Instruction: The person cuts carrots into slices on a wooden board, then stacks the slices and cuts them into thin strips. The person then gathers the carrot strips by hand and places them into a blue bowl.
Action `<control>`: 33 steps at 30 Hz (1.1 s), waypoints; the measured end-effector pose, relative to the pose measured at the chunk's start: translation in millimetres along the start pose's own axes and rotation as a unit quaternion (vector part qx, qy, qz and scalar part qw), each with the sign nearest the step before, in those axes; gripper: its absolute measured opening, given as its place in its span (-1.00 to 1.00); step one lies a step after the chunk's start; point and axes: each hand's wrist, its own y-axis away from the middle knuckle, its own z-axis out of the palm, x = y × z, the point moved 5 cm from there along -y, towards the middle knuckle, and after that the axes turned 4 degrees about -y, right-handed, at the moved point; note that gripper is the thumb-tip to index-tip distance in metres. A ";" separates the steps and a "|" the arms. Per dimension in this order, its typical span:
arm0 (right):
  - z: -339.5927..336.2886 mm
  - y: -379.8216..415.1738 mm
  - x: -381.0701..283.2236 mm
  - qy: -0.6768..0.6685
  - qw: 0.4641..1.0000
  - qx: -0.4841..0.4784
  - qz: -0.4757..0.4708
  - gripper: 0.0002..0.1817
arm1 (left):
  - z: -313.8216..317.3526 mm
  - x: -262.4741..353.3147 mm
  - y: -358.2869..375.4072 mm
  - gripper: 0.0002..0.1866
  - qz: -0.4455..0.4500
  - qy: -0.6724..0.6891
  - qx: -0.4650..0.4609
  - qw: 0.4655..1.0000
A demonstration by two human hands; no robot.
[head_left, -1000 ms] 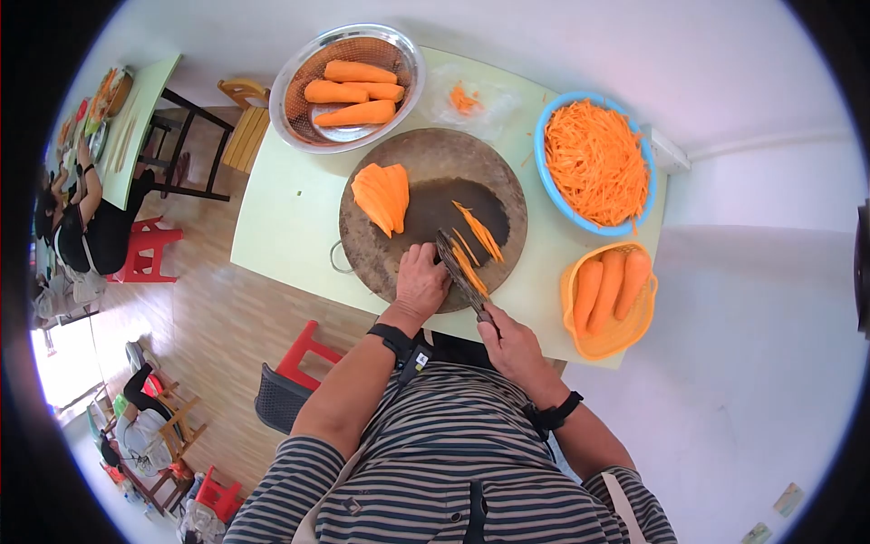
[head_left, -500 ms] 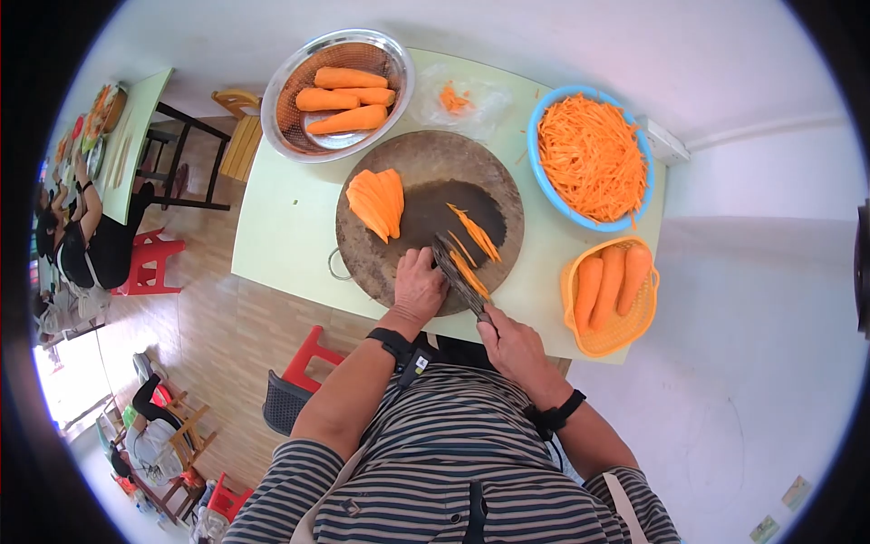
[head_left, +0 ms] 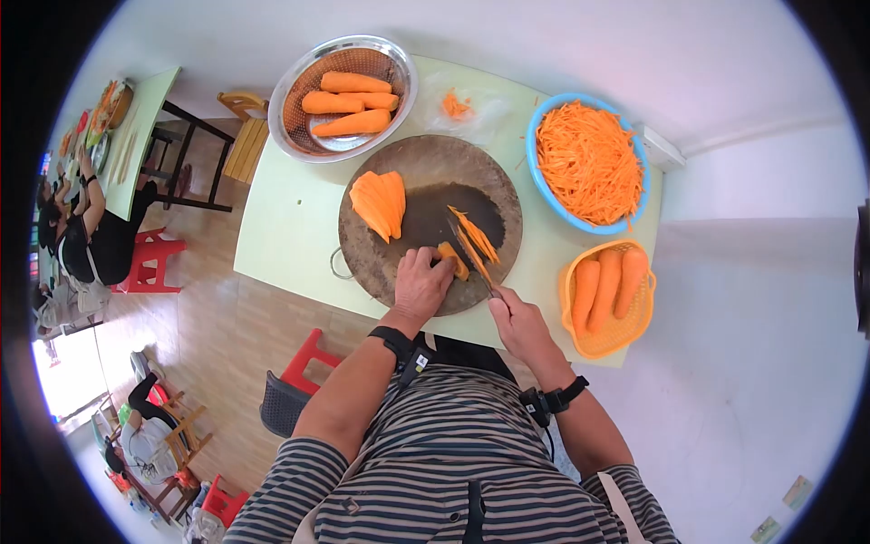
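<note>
My left hand (head_left: 422,283) is closed, its fingers curled over a piece of sliced carrot (head_left: 453,261) near the front of a round wooden chopping board (head_left: 444,156). In my right hand (head_left: 524,324) is a knife (head_left: 475,257), gripped by its handle, with the blade on edge just right of that carrot piece. Thin carrot strips (head_left: 478,238) lie to the right of the blade on the dark, wet-looking middle of the board. A fanned stack of carrot slices (head_left: 378,205) rests at the board's left side, beyond my left hand.
A metal bowl (head_left: 275,118) with several peeled carrots stands at the back left. Beside it lies a clear plastic bag (head_left: 489,107) with carrot scraps. At right are a blue basin (head_left: 533,168) of carrot shreds and a yellow basket (head_left: 609,347) holding three carrots. People sit far left.
The knife has swung from against my left fingers to the right, its blade now beside the cut strips. My right hand has shifted slightly right. The carrot piece under my left fingers shows more.
</note>
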 end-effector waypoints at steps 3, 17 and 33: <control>1.0 15.6 2.2 0.007 0.999 -0.041 0.018 -0.60 | 3.9 -2.7 1.3 -0.83 -0.011 -0.005 -0.014 1.000; 4.3 29.2 -6.4 0.066 0.996 -0.051 0.010 -0.60 | 4.6 -5.4 1.9 -0.77 -0.016 -0.014 -0.056 0.998; 8.7 -0.4 3.2 0.023 0.999 -0.041 -0.015 -0.57 | 7.4 -6.9 4.0 -0.84 -0.011 -0.002 -0.030 0.999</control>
